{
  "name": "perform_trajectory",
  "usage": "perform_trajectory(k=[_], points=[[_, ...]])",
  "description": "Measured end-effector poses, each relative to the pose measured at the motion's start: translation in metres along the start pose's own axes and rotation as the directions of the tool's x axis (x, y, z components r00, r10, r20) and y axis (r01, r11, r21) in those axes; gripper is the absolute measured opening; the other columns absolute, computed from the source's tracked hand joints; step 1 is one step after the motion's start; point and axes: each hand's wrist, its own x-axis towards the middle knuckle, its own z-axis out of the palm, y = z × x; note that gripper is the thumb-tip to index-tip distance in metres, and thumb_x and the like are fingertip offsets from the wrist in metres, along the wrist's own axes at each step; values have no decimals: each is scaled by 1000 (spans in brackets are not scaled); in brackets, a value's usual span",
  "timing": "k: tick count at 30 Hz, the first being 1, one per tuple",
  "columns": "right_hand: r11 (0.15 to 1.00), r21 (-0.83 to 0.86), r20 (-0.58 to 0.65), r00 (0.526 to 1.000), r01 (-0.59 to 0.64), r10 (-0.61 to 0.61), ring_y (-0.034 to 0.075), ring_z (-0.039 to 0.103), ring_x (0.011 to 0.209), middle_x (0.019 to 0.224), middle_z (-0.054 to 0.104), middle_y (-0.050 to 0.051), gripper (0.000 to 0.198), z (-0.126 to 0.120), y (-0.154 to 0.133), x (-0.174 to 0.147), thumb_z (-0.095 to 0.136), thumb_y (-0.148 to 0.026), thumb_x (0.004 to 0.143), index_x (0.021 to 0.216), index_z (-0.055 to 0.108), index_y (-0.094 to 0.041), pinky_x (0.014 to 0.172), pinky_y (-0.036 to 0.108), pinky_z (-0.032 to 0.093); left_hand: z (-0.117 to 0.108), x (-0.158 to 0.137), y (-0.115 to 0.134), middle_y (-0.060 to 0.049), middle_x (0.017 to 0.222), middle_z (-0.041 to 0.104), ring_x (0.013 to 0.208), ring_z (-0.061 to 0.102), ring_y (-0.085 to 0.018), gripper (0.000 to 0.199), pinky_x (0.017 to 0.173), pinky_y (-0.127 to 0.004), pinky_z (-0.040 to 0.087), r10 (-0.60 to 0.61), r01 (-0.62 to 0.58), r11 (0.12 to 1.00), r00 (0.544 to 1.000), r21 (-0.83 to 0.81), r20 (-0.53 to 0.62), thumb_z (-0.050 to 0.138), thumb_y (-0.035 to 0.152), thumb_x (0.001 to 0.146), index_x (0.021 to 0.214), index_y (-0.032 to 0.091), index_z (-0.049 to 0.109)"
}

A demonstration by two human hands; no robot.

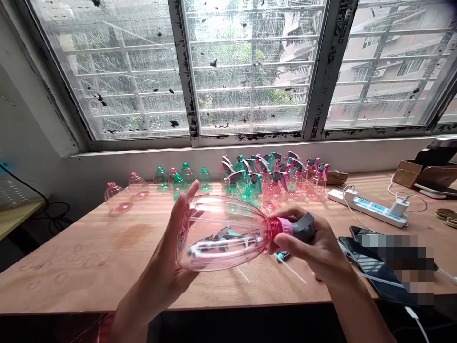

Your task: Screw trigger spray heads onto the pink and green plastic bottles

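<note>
A clear pink spray bottle (221, 214) lies sideways in the air over the table's front part. My left hand (167, 255) cups its base, with the thumb raised beside it and some fingers hidden behind. With my right hand (317, 252) I grip the neck end, around the pink collar (284, 227) and dark grey trigger head (303, 228). Through the clear plastic, several loose trigger heads (226, 238) show on the wood. A thin white dip tube (293, 269) sticks out to the right below the neck.
Several bottles with sprayers (271, 190) crowd the back middle of the wooden table (89, 257). Capless green bottles (178, 186) and pink ones (119, 199) stand further left. To the right are a power strip (367, 208), phones (378, 274) with cables, and a cardboard box (410, 174).
</note>
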Motion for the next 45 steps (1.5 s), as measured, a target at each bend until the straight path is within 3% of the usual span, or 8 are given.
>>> perform_trajectory(k=[3,8,14,19,27,32,40,45], points=[[999,-52,-22,1000,11,-12,17,73,61,74,78,1,24,0,-1,-1,92,-33,85,102,80,-22,56,22,59,1,0,2,-4,182,17,163,32,-37,107,126,-64,41,-38,38,998,999,43,10,75,24,98,169,54,0],[996,-93,-53,998,12,-17,15,71,58,74,77,1,27,1,-2,-2,94,-34,83,103,79,-22,52,21,56,5,2,4,-5,182,19,165,21,-44,99,126,-62,41,-121,127,981,991,149,-53,93,38,81,164,42,39],[999,-34,-34,999,-21,20,20,76,62,74,79,4,30,2,-1,0,92,-41,85,102,78,-20,58,27,64,8,2,0,-5,178,29,151,52,-34,101,124,-60,45,-10,22,993,994,114,-106,74,22,98,170,52,9],[986,-162,-87,994,51,-66,12,61,52,70,71,-2,29,3,0,-3,95,-35,82,102,79,-22,46,20,50,8,6,9,-6,178,28,161,32,-43,102,122,-59,49,-92,97,995,989,36,-117,89,51,81,167,41,35],[1000,-19,-42,999,-4,3,17,75,64,76,78,1,25,2,2,0,92,-35,85,103,79,-22,60,23,61,9,3,3,-2,182,17,160,38,-32,106,127,-54,43,11,-13,999,999,-44,-49,78,23,97,169,53,6],[993,-113,-79,996,30,-39,13,66,58,76,74,-1,28,3,2,-1,94,-32,83,104,79,-23,51,19,53,8,4,10,-2,181,21,166,21,-39,99,129,-55,41,-85,84,996,994,-21,-72,92,44,81,164,43,39],[999,-47,-49,999,-16,13,16,74,64,76,78,0,26,1,6,0,92,-37,86,105,79,-24,58,20,58,5,1,0,-1,183,10,166,23,-32,108,130,-53,38,7,-7,1000,1000,-18,-16,75,23,99,169,53,-2],[998,-59,-15,999,29,-30,15,73,62,77,80,0,24,-1,1,-2,93,-32,86,106,80,-26,55,18,56,6,0,5,-3,183,10,164,25,-41,105,130,-56,38,-129,127,991,991,-38,-33,91,51,79,167,43,33]])
